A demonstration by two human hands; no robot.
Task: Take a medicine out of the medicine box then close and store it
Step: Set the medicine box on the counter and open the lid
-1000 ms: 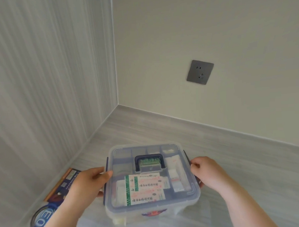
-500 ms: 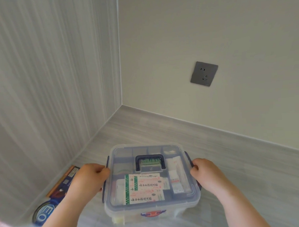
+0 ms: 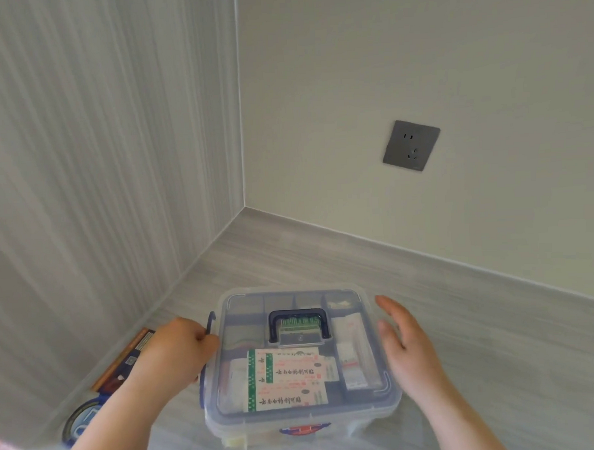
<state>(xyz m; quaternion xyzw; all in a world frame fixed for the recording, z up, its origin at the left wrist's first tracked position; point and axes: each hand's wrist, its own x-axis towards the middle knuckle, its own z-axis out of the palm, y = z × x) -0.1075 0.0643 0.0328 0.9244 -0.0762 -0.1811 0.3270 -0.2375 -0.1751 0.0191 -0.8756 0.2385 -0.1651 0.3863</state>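
Note:
The clear plastic medicine box [image 3: 371, 410] sits on the grey surface in front of me, its lid down and its dark blue handle [image 3: 298, 323] folded flat. Through the lid I see white and green plaster packets [image 3: 285, 378] and other small packs. My left hand [image 3: 175, 352] is curled at the box's left side, fingers on the blue side latch [image 3: 210, 325]. My right hand [image 3: 408, 346] hovers just off the right side, fingers spread and holding nothing.
The box stands near a corner between a striped panel wall on the left and a plain wall with a grey socket [image 3: 411, 145]. A dark blue packet [image 3: 124, 360] and a round blue item [image 3: 81, 423] lie by the left wall.
My right hand has let go of the box's right side and opened, moving slightly away. My left hand stays curled on the left latch. The box has not moved.

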